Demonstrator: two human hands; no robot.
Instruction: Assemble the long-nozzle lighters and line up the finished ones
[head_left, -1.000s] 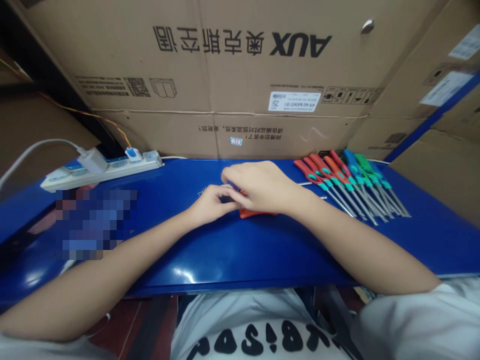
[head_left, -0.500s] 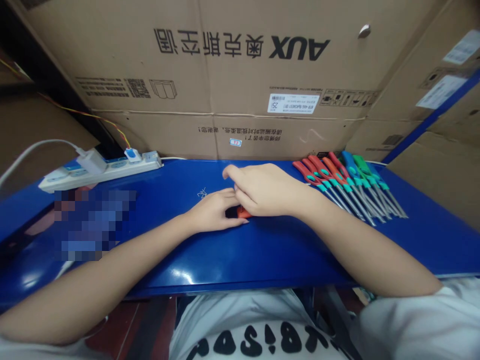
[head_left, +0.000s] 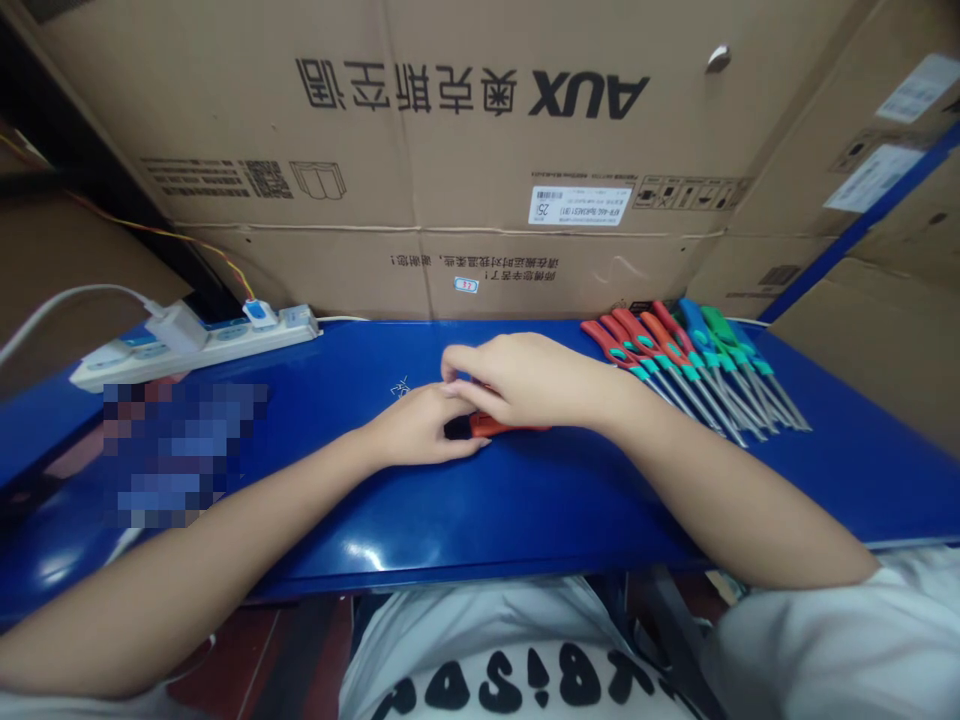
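Note:
My two hands meet at the middle of a blue metal table. A red object, partly hidden, lies on the table under them; I cannot make out what it is. My right hand curls over it from above, fingers bent and pinched at its left end. Resting on the table, my left hand has its fingers closed against the same end of the red object.
A row of several screwdrivers with red, blue and green handles lies at the right. A white power strip with plugs sits at the back left. Large cardboard boxes wall off the table's far edge.
My left hand has dropped from a raised pinch onto the table. More of the red object's left end shows between the hands. The right hand has barely moved.

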